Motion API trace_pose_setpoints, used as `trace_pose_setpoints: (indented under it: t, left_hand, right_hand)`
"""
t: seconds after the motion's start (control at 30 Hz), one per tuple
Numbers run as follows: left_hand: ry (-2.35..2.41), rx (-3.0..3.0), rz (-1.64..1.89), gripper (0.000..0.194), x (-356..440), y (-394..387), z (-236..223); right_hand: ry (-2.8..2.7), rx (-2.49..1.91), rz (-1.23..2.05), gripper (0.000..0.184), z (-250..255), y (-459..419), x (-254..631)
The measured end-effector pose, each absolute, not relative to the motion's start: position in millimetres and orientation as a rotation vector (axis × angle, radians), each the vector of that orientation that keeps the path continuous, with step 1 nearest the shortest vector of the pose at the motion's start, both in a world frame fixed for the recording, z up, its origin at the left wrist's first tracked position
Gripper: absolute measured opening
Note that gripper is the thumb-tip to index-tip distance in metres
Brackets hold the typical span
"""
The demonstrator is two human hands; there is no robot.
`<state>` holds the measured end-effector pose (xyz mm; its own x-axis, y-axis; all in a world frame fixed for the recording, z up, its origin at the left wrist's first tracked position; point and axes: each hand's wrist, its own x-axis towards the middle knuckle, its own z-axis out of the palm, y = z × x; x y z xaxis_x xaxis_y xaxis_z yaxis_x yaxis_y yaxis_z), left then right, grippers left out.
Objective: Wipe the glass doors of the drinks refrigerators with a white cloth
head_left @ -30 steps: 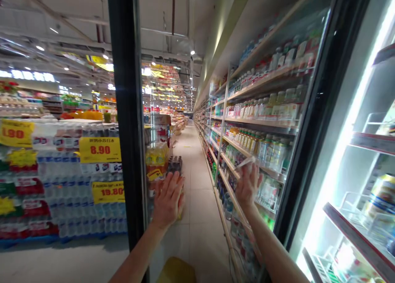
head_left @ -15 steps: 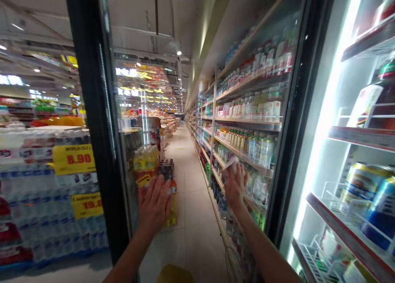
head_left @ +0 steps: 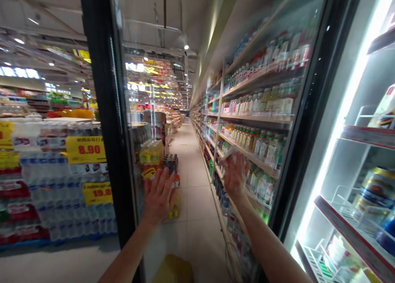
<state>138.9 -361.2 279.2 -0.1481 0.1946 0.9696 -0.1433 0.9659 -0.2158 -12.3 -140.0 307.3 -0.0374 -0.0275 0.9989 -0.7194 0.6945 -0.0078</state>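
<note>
A glass door (head_left: 191, 242) with a black frame stands open in front of me. My left hand (head_left: 159, 194) lies flat on the glass at its left side, fingers stretched out and spread a little. My right hand (head_left: 236, 174) is pressed to the glass further right, its fingers over a pale, crumpled cloth (head_left: 230, 153) that shows at the fingertips. Most of the cloth is hidden behind the hand, and motion blurs it slightly. Bottled drinks on shelves and the aisle show through or in the glass.
On the right is the lit cooler with wire-fronted shelves (head_left: 345, 237) and drink cans (head_left: 375, 188). Stacked water bottle packs (head_left: 68, 192) with yellow price signs (head_left: 86, 150) stand at left beyond the door frame (head_left: 108, 110). Something yellow (head_left: 173, 270) shows low at the bottom.
The view has turned slightly left, so the door and cooler sit further right. My right hand with the cloth has shifted a little left across the glass. My left hand stays flat on it.
</note>
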Motion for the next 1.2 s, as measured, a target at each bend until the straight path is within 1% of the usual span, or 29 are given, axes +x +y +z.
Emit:
trace_pose_setpoints:
  t: [0.1, 0.17, 0.27, 0.33, 0.37, 0.43, 0.5, 0.6, 0.67, 0.7, 0.77, 0.87, 0.93, 0.97, 1.03, 1.13, 1.2]
  left_hand:
    - [-1.695, -0.039, 0.28, 0.07, 140, -361, 279]
    - [-1.696, -0.039, 0.27, 0.069, 140, -361, 278]
    - [-1.695, -0.044, 0.267, 0.069, 140, -361, 278]
    - [-1.689, -0.046, 0.253, 0.068, 139, -362, 277]
    - [-1.685, -0.048, 0.237, 0.067, 138, -362, 277]
    - [-1.683, -0.044, 0.198, 0.065, 137, -362, 276]
    - [-1.684, -0.041, 0.179, 0.064, 137, -361, 276]
    - [-1.693, -0.04, 0.183, 0.065, 138, -359, 277]
    - [-1.696, -0.035, 0.188, 0.066, 139, -358, 277]
    - [-1.694, -0.03, 0.189, 0.066, 139, -358, 277]
    - [-1.687, -0.027, 0.195, 0.067, 139, -358, 277]
    - [-1.69, -0.03, 0.188, 0.067, 138, -358, 277]
    - [-1.697, -0.032, 0.176, 0.067, 138, -358, 278]
    - [-1.698, -0.032, 0.169, 0.067, 138, -358, 278]
    - [-1.689, -0.033, 0.163, 0.068, 137, -359, 278]
    - [-1.684, -0.03, 0.154, 0.067, 136, -359, 275]
    - [-1.682, -0.026, 0.147, 0.066, 136, -358, 273]
  right_hand:
    - [-1.535, 0.306, 0.876, 0.047, 322, -115, -37]
    - [-1.535, 0.262, 0.92, 0.045, 327, -123, -32]
    - [-1.572, 0.577, 0.704, 0.04, 320, -158, 0]
    - [-1.553, 0.815, 0.528, 0.041, 310, -177, 17]
    - [-1.527, 0.873, 0.478, 0.042, 305, -180, 20]
    - [-1.486, 0.854, 0.463, 0.044, 300, -169, 11]
    - [-1.49, 0.699, 0.556, 0.045, 302, -141, -14]
    - [-1.527, 0.317, 0.867, 0.049, 318, -96, -52]
    - [-1.514, 0.141, 1.021, 0.05, 330, -86, -61]
    - [-1.515, 0.141, 1.028, 0.05, 333, -90, -57]
    - [-1.536, 0.313, 0.906, 0.046, 333, -110, -39]
    - [-1.546, 0.724, 0.597, 0.039, 320, -146, -8]
    - [-1.533, 0.867, 0.471, 0.041, 311, -151, -4]
    - [-1.531, 0.865, 0.457, 0.043, 308, -145, -8]
    - [-1.542, 0.71, 0.55, 0.046, 307, -119, -30]
    - [-1.538, 0.303, 0.878, 0.049, 319, -74, -68]
    - [-1.495, 0.115, 1.049, 0.049, 331, -63, -79]
